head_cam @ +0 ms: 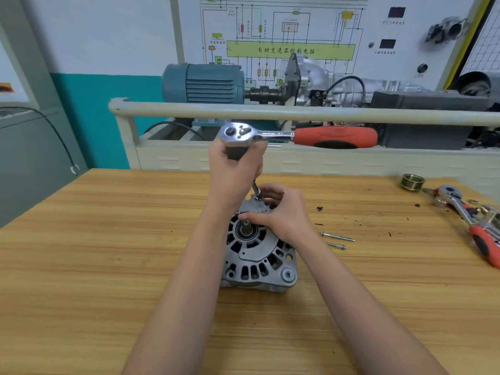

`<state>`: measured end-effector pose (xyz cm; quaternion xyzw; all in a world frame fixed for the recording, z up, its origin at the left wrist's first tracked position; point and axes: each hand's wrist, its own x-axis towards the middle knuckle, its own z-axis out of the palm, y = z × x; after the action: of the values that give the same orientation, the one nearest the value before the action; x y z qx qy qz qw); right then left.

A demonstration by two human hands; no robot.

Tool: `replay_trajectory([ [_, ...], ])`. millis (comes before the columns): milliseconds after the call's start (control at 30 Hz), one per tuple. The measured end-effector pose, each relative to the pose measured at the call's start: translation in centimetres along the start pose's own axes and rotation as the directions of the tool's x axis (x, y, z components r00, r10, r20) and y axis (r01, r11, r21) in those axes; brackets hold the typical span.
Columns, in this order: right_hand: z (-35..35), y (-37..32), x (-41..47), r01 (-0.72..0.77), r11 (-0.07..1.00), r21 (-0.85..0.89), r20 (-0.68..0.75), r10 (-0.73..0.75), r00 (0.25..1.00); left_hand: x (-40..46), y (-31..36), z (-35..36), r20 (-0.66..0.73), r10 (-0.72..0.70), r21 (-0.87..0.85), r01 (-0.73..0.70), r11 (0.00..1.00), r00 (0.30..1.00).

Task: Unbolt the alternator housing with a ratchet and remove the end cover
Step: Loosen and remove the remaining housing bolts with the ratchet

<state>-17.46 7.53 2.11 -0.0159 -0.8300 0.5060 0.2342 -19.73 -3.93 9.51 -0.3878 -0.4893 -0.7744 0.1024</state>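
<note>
1. The alternator [258, 255] sits end-up near the middle of the wooden surface [108, 266], its vented end cover [254, 247] on top and, as far as I can see, not yet lifted off.
2. My right hand [281, 212] curls over the far top edge of the housing, steadying it beside the socket.
3. My left hand [235, 169] grips the extension just under the ratchet [297, 136] head; the red handle points right, and the socket tip meets a bolt at the housing's far rim.
4. Two long bolts [336, 240] lie loose on the surface just right of the alternator, so I judge part of the unbolting done, this bolt in hand, and cover removal left.
5. Farther right lie a brass-coloured pulley [412, 182] and a second ratchet [470, 220].
</note>
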Motion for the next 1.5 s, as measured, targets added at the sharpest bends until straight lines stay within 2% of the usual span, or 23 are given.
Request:
replay_trajectory([
  [100,-0.1,-0.3,0.3,0.006,0.995,-0.099,0.066,0.0,0.998,0.0,0.3,0.1,0.022,-0.007,0.039,0.006,0.999,1.0],
  [200,-1.6,-1.5,0.5,0.026,0.99,-0.139,0.214,0.005,0.977,0.2,0.4,0.1,0.014,-0.032,0.074,0.031,0.997,0.999],
  [233,-2.7,-2.2,0.5,0.048,0.996,-0.074,0.245,-0.029,0.969,0.2,0.5,0.1,0.008,-0.039,0.078,0.038,0.996,0.999],
  [300,-5.0,-4.0,0.5,0.129,0.973,0.189,0.224,-0.171,0.96,0.3,0.6,0.0,-0.003,-0.049,0.065,0.049,0.997,0.999],
  [333,-6.1,-4.9,0.3,0.182,0.915,0.36,0.182,-0.26,0.948,0.4,0.6,-0.1,-0.008,-0.05,0.06,0.05,0.997,0.999],
  [400,-7.7,-6.3,-0.1,0.264,0.71,0.653,0.095,-0.423,0.901,0.6,0.6,-0.1,-0.03,-0.043,0.074,0.045,0.996,0.999],
  [467,-7.8,-7.6,-0.7,0.319,0.549,0.772,-0.003,-0.499,0.867,0.7,0.6,0.1,-0.055,-0.036,0.086,0.04,0.995,0.998],
  [567,-6.8,-8.8,-1.4,0.436,0.472,0.766,-0.117,-0.565,0.817,0.9,0.4,0.4,-0.122,-0.043,0.076,0.053,0.996,0.992],
  [700,-6.4,-8.8,-1.7,0.568,0.517,0.641,-0.069,-0.698,0.713,0.9,0.4,0.0,-0.149,-0.041,0.036,0.047,0.998,0.988],
  [733,-6.4,-8.7,-1.5,0.56,0.512,0.651,-0.076,-0.69,0.72,0.9,0.5,-0.1,-0.129,-0.044,0.037,0.049,0.998,0.991],
  [800,-6.3,-8.7,-0.9,0.47,0.468,0.748,-0.127,-0.595,0.794,0.8,0.4,-0.2,-0.064,-0.042,0.07,0.046,0.996,0.997],
  [867,-6.3,-8.5,-0.3,0.334,0.349,0.876,-0.149,-0.463,0.874,0.8,0.2,-0.2,0.022,-0.037,0.113,0.035,0.993,0.999],
  [967,-6.7,-8.3,0.5,0.237,0.216,0.947,-0.156,-0.336,0.929,0.7,-0.1,0.0,0.162,-0.042,0.111,0.024,0.994,0.986],
  [1067,-6.9,-8.2,0.9,0.222,0.208,0.953,-0.153,-0.301,0.941,0.8,-0.1,0.2,0.215,-0.068,0.114,0.044,0.993,0.974],
  [1167,-6.9,-8.0,0.8,0.269,0.282,0.921,-0.168,-0.337,0.926,1.0,-0.3,0.4,0.105,-0.059,0.108,0.047,0.993,0.993],
  [1300,-7.1,-7.8,0.3,0.411,0.407,0.816,-0.123,-0.572,0.811,1.1,-0.6,0.9,-0.072,-0.043,0.071,0.048,0.996,0.996],
  [1367,-7.5,-7.8,0.2,0.469,0.453,0.758,-0.104,-0.626,0.773,1.0,-0.7,1.1,-0.143,-0.03,0.061,0.039,0.997,0.989],
  [1433,-7.6,-7.8,0.1,0.459,0.435,0.774,-0.137,-0.593,0.793,0.8,-0.7,1.2,-0.132,-0.02,0.08,0.031,0.996,0.991],
  [1500,-7.3,-7.9,0.2,0.373,0.372,0.85,-0.166,-0.483,0.86,0.6,-0.6,1.1,-0.064,-0.033,0.106,0.04,0.994,0.997],
])
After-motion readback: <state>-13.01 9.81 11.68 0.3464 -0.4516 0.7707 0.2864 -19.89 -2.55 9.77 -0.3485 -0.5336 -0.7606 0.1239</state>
